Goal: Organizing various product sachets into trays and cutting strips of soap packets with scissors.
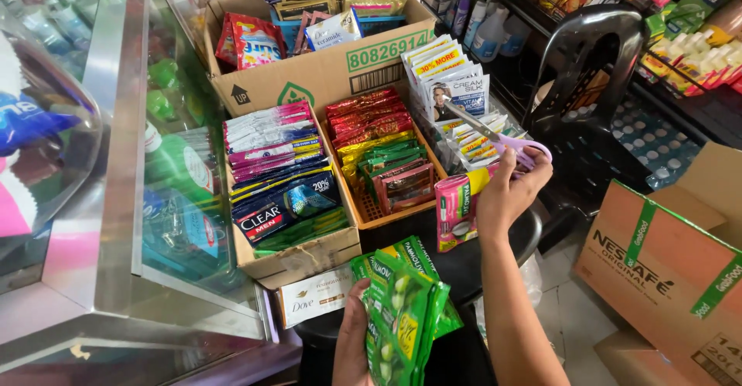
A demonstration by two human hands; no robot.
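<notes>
Two hands: both are busy.
Right hand (506, 193): grips purple scissors (502, 140) over a pink sachet (456, 208).
Left hand (352, 343): clamps green sachets (402, 309), low middle.
Done: boxes (309, 258) look full.
Left: green strip looks uncut.

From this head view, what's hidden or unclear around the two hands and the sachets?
- Left hand: cut off by the bottom edge, and its fingers are behind the green sachets.
- Right hand: the scissors handle loops hide its fingertips; the grip on the pink sachet is unclear.
- Orange basket: its floor is covered by the sachet rows.
- Black chair: its seat is dark and indistinct.
</notes>
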